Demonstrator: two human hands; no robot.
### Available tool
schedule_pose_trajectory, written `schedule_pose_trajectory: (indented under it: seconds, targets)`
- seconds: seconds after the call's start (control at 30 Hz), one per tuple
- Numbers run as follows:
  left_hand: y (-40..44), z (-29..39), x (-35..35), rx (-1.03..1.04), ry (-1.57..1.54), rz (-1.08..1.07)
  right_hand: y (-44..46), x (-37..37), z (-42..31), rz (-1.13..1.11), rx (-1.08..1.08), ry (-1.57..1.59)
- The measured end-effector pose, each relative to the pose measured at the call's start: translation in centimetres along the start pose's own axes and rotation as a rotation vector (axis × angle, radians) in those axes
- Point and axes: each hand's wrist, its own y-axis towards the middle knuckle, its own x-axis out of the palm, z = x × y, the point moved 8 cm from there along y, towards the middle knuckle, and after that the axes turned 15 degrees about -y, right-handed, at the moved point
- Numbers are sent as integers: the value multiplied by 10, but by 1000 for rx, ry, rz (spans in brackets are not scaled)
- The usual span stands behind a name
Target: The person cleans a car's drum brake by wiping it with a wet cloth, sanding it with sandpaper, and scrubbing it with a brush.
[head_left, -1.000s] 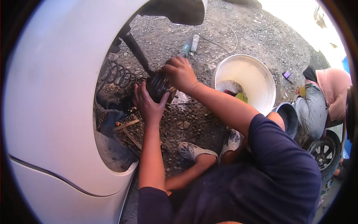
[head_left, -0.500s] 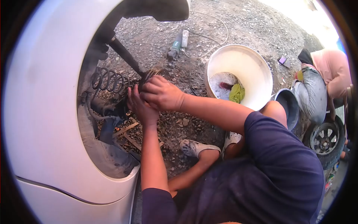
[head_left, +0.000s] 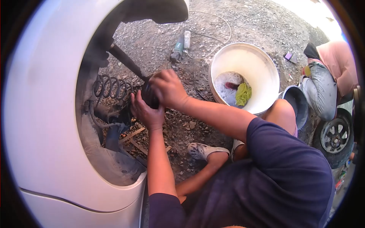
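Inside the wheel arch of a light-coloured car [head_left: 42, 114], a dark round part [head_left: 153, 99] sits at the wheel hub, below the lower end of a shock absorber [head_left: 127, 60]. My left hand [head_left: 148, 113] cups its lower side, fingers along the left and thumb toward the right. Over its upper right edge is my right hand [head_left: 170, 90], smeared by motion, so its fingers are unclear. The two hands partly cover the round part. A coil spring [head_left: 112, 86] stands just left of my left hand.
A white bucket [head_left: 266, 72] holds foamy water, a reddish brush and a yellow-green cloth [head_left: 243, 94]. Behind it lie a green angle grinder [head_left: 177, 48] and a cable. At right, another person [head_left: 323, 87] crouches near a dark basin [head_left: 296, 104] and a wheel [head_left: 334, 137]. Wooden strips [head_left: 133, 136] lie under the arch.
My right hand has lifted away from my left and moved slightly up and right. More of the dark round part shows between them. My left hand's fingers have spread.
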Motion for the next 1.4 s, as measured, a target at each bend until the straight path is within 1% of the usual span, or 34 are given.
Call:
schedule_pose_trajectory:
  seconds: [0.07, 0.13, 0.2, 0.27, 0.33, 0.37, 0.4, 0.47, 0.5, 0.53, 0.6, 0.63, 0.67, 0.73, 0.8, 0.87, 0.93, 0.97, 1.0, 1.07, 1.1, 1.17, 1.2, 1.27, 1.3, 1.33, 1.4]
  targets:
    - [-1, -7, 5, -2, -10, 10, -13, -10, -32, -13, -383, 93]
    - [-4, -10, 4, 35, 10, 8, -3, -10, -12, -33, -335, 136]
    - [-3, 2, -2, 51, 12, 1, 8, 10, 31, -47, 184, 81]
    - [0, 3, 1, 53, -9, 7, 10, 7, 17, -10, 202, 17]
    - [2, -1, 3, 31, -24, 0, 2, -4, -23, -1, -158, 108]
    - [0, -5, 4, 2, -35, -9, 0, -9, -28, -1, -258, 116]
    - [-2, -6, 6, 4, -37, -14, 2, -11, -19, 1, -253, 113]
    - [-2, -3, 3, 29, 23, -16, 13, 12, 43, -102, 178, 121]
    - [-5, -3, -1, 24, 30, -13, 10, 29, 71, -102, 407, 141]
    - [-6, -3, -4, 20, 20, -12, 8, 28, 60, -103, 406, 143]
    - [-1, -1, 2, 20, -16, 0, 9, 3, 6, 6, 73, 154]
    - [0, -6, 4, 0, -31, 7, 1, -2, -24, -26, -190, 217]
    - [-4, -7, 7, -6, -30, -3, -5, 0, -37, -49, -359, 143]
    - [-4, -7, 4, 25, -10, -4, 6, -13, -14, 34, -241, 200]
    - [-1, -3, 2, 26, 15, -9, 11, 14, 47, 49, 302, 102]
    - [-1, 2, 2, 21, 20, 10, 19, 27, 62, -59, 438, 68]
    - [-2, -8, 8, 49, 9, 12, 10, 11, 3, 10, 45, 179]
    - [-4, -13, 9, 66, 12, 10, 1, 9, -29, -33, -285, 289]
    - [2, 5, 2, 65, -10, 15, -6, 13, -39, -89, -448, 200]
    - [2, -1, 1, 37, 16, 22, -3, -4, -30, -25, -375, 171]
    - [7, -5, 5, 38, 19, 49, 4, -4, -30, -20, -401, 173]
    - [1, -6, 3, 28, -10, -5, -5, 1, -27, -30, -268, 190]
    - [0, -3, 2, 29, -8, 5, -4, 1, -27, -28, -277, 191]
    - [1, 2, -1, 13, 8, -33, 1, 7, -8, 10, -88, 130]
    - [1, 0, -1, 0, 23, -79, 5, 14, 11, -6, 104, 201]
    - [1, 0, -2, 7, 24, -77, 11, 19, 29, 31, 292, 202]
    - [0, -1, 0, -30, 34, -64, 11, 27, 38, -12, 420, 152]
